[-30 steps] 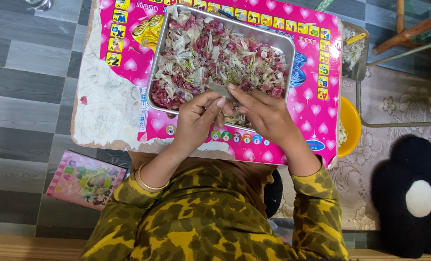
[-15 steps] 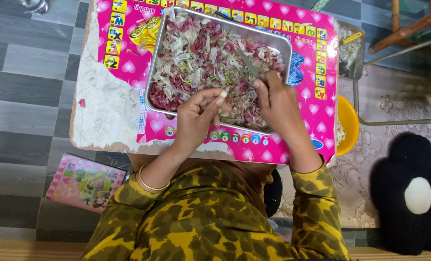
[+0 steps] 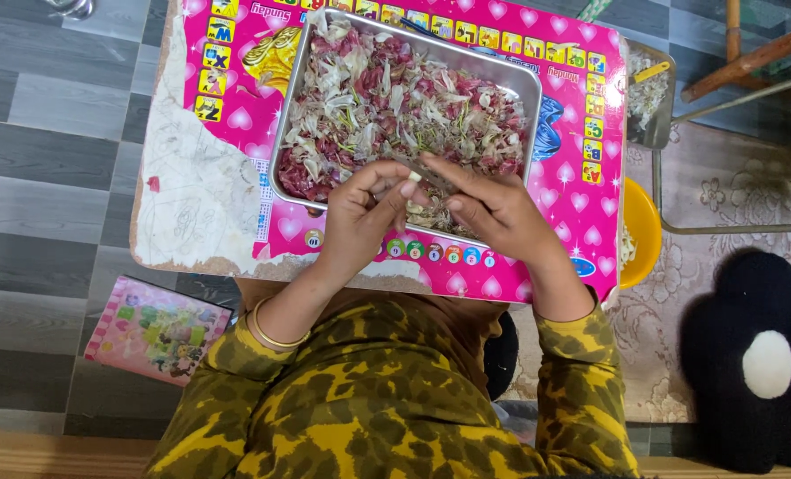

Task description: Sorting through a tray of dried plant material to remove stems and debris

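Resting on the floor: one low pink table with worn, peeled edges at its near-left corner; it carries everything below.
Tray: one rectangular metal tray on the table, its long axis running left to right, heaped with pink-and-white peelings, too many to count.
Hands: two, both over the tray's near edge; the left hand and right hand meet at the middle.
Clove: one small pale clove, pinched at the left hand's fingertips, just above the tray's near rim.
Direction: the clove lies between the two hands, touching the left fingers and just beside the right ones; the left hand is the nearer.
Blade: a thin grey strip runs from the right hand toward the clove, slanting up-left; it looks like a small knife, but I cannot tell for sure.
Left fingers: closed together on the clove.
Right fingers: curled, thumb and forefinger pressed on the strip.
Bangle: one gold bangle on the left wrist.
Beyond the table: one yellow bowl and one smaller metal tray to the right; one pink box on the floor to the left.
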